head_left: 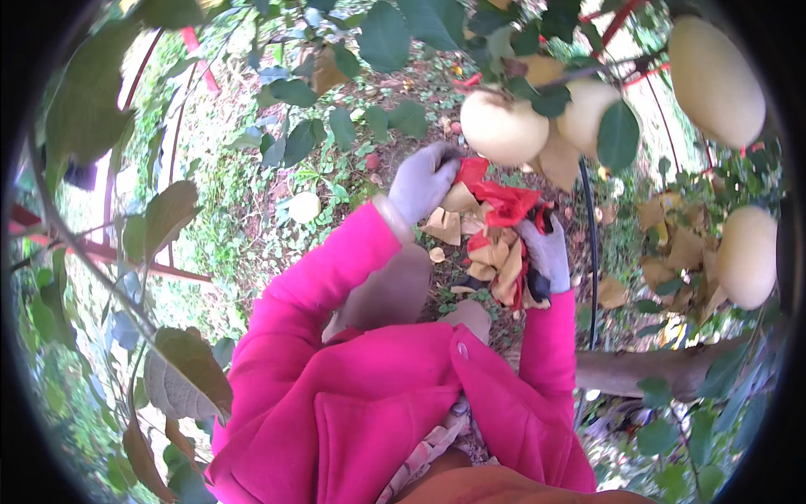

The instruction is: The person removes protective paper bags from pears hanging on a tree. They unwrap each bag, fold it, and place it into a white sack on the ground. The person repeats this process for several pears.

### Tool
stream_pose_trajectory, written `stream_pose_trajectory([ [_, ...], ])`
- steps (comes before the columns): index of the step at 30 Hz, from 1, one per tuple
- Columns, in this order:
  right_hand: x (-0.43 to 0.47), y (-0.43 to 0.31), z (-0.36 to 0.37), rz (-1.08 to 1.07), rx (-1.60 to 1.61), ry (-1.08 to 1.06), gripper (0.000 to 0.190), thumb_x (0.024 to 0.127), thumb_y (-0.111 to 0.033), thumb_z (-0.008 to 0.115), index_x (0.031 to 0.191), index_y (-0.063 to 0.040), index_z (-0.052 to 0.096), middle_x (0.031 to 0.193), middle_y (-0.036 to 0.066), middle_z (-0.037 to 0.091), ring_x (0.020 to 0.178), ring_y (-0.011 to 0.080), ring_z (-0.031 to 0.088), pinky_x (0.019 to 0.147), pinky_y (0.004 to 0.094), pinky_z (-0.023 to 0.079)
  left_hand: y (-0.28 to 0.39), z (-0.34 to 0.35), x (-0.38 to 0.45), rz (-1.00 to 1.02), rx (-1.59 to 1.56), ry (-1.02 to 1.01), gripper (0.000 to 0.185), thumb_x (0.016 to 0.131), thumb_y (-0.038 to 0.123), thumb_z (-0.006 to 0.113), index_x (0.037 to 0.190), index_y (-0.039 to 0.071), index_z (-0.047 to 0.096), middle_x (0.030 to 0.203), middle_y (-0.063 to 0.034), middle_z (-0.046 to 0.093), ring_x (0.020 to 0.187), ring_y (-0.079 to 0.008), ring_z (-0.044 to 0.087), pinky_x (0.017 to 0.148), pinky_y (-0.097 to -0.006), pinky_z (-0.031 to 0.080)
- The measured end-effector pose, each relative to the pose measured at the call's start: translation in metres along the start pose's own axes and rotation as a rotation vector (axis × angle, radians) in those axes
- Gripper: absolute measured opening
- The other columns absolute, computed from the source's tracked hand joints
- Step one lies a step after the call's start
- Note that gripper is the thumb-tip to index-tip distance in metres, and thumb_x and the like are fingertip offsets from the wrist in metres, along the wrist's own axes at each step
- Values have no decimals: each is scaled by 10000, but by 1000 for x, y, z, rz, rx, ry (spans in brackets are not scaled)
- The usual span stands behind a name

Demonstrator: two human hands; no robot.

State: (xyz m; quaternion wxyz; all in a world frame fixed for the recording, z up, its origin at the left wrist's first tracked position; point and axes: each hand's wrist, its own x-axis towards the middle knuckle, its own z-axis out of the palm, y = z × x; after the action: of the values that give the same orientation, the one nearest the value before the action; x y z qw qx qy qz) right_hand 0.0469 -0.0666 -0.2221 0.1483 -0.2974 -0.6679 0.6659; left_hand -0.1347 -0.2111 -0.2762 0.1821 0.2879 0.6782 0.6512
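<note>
My left hand [423,181], in a pale glove, has its fingers closed at the edge of a piece of red paper [472,171]. Just beyond it hangs a pale apple [504,128] on a leafy branch. My right hand [549,253], also gloved, holds a crumpled bunch of brown and red paper fruit bags [504,268]; its fingertips are partly hidden by the paper. The red sheets spread between both hands. A second pale apple [587,113] sits right of the first, with brown paper [558,160] below it.
Large pale apples hang at upper right [716,82] and right [747,257]. A black hose [590,252] runs down beside my right hand, toward a thick branch [655,370]. Leafy twigs [113,283] crowd the left. A pale fruit [305,207] lies on the weedy ground.
</note>
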Motion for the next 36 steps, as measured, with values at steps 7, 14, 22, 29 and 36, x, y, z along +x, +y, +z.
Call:
stream_pose_trajectory([
  [7, -3, 24, 8, 38, 249, 92, 308, 899, -113, 669, 1183, -20, 594, 1019, 44, 683, 862, 125, 644, 772, 266, 524, 12, 69, -66, 199, 225, -11, 239, 926, 105, 551, 1141, 5, 587, 1009, -211, 632, 981, -402, 598, 837, -448, 488],
  [14, -12, 43, -13, 107, 409, 2, 365, 836, -50, 742, 1168, -21, 592, 1029, 60, 683, 866, 142, 656, 776, 285, 545, 16, 86, -66, 284, 260, -179, 205, 883, 89, 561, 1062, 3, 611, 1039, -209, 607, 953, -412, 582, 824, -451, 486],
  [22, 5, 90, -98, 79, 392, 200, 297, 835, -95, 735, 1098, 7, 644, 977, 82, 707, 813, 165, 685, 748, 286, 559, 17, 63, -28, 87, -83, -26, 274, 906, 197, 579, 1122, 50, 662, 1131, -162, 633, 1009, -290, 631, 843, -419, 499],
  [29, 6, -38, -113, -138, 48, 408, 279, 889, -160, 711, 1127, -36, 636, 1037, 36, 671, 903, 110, 614, 823, 271, 491, -20, 82, 89, -233, -1373, -386, 305, 917, 195, 546, 1177, 53, 619, 1187, -146, 603, 1065, -271, 600, 891, -398, 473],
  [36, 47, -107, -93, -281, -444, 244, 325, 890, -166, 681, 1154, 18, 636, 1009, 39, 686, 873, 106, 622, 814, 252, 493, -32, 82, 122, -215, -1569, -495, 339, 929, 194, 513, 1232, 56, 576, 1244, -130, 574, 1120, -251, 569, 939, -377, 448],
])
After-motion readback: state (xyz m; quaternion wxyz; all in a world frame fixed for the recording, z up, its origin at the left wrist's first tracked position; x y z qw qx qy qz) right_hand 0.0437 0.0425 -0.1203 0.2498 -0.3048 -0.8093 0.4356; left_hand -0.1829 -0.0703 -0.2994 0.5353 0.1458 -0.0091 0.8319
